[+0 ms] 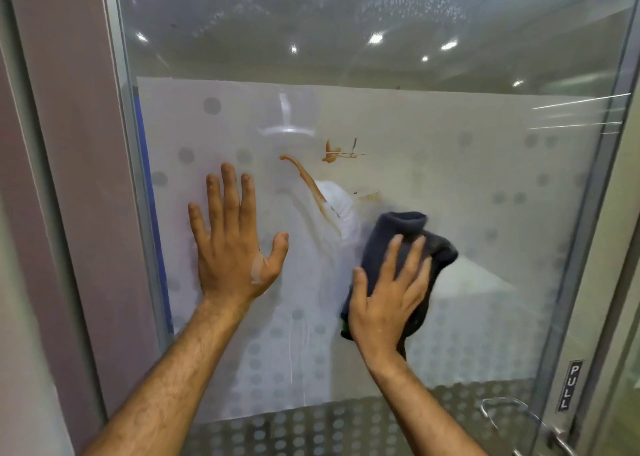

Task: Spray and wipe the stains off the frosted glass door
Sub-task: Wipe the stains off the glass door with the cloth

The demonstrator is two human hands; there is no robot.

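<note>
The frosted glass door (450, 185) with a dotted pattern fills the view. A long brown streak stain (313, 188) runs diagonally across its middle, and a smaller brown splash (334, 154) sits above it to the right. My left hand (232, 244) lies flat on the glass with fingers spread, left of the streak. My right hand (388, 296) presses a dark grey cloth (405, 244) against the glass, just below and right of the streak. Wet smears and thin drip lines show on the glass around the stains.
A metal door frame (124, 143) and a mauve wall panel (62, 178) stand on the left. A metal handle (509, 417) and a "PULL" label (569, 389) are at the lower right. Spray droplets (408, 5) cling to the upper glass.
</note>
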